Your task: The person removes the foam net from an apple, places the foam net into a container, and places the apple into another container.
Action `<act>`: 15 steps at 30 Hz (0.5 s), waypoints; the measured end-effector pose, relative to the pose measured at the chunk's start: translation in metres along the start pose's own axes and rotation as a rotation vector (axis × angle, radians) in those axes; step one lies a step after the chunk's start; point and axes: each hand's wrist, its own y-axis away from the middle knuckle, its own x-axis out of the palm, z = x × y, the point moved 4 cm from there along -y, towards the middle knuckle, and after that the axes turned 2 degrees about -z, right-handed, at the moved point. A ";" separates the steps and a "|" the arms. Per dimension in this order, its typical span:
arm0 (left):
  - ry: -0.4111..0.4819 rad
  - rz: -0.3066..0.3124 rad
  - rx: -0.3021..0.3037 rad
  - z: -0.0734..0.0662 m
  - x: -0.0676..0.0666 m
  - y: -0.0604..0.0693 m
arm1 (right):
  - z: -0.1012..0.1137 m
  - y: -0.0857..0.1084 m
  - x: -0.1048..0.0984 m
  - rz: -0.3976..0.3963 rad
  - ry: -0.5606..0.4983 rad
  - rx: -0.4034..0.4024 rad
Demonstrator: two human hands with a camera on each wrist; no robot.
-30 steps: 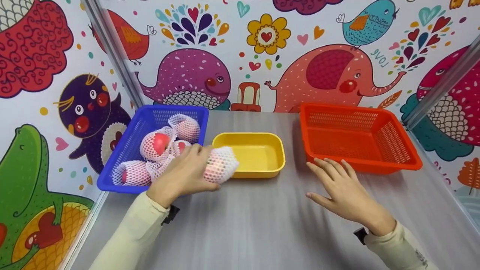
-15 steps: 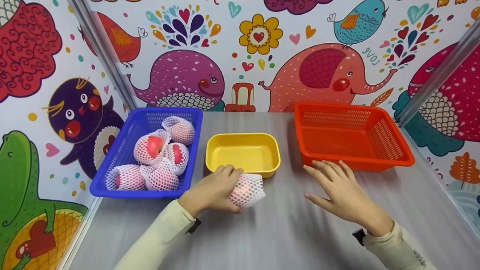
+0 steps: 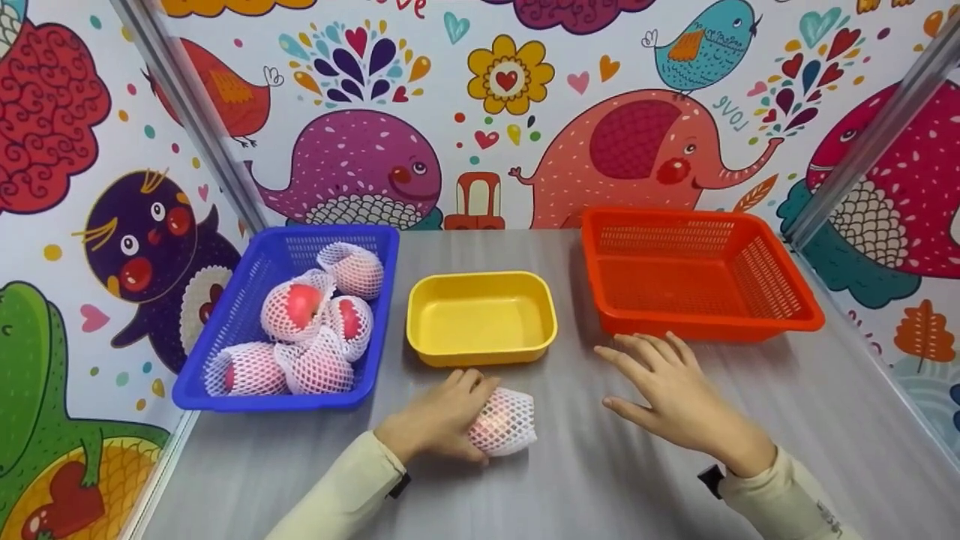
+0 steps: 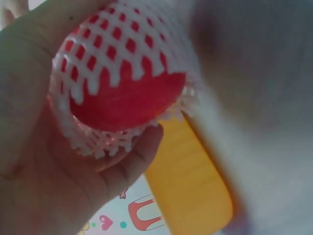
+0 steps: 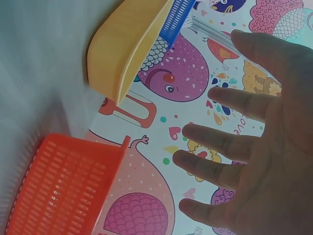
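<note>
A red fruit in a white foam net (image 3: pixel 501 422) is in my left hand (image 3: pixel 442 420), in front of the yellow tray (image 3: pixel 481 355). In the left wrist view my fingers and thumb curl round the netted fruit (image 4: pixel 127 98), its red skin showing below the net's edge. My right hand (image 3: pixel 671 397) hovers in front of the red basket (image 3: pixel 705 322), fingers spread and holding nothing. The right wrist view shows that hand (image 5: pixel 274 152) with its fingers apart, beside the red basket (image 5: pixel 63 186).
At the left stands a blue basket (image 3: pixel 279 401) with several netted fruits (image 3: pixel 296 311) in it. The yellow tray lies between the two baskets, with nothing in it. Printed cartoon walls (image 3: pixel 360 161) close off the back and sides of the grey table (image 3: pixel 570 487).
My left hand has carried the netted fruit from the blue basket's right edge rightward and toward the front, past the yellow tray. My right hand has barely moved. The head view has shifted slightly.
</note>
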 end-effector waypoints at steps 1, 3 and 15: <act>0.012 0.005 0.001 0.001 0.002 0.001 | 0.000 0.000 0.001 0.004 -0.002 0.002; 0.026 0.011 0.001 0.002 0.004 0.004 | 0.001 0.000 0.002 0.011 -0.006 0.007; 0.089 0.084 -0.047 0.008 0.009 0.015 | 0.003 -0.003 0.006 0.032 -0.023 0.012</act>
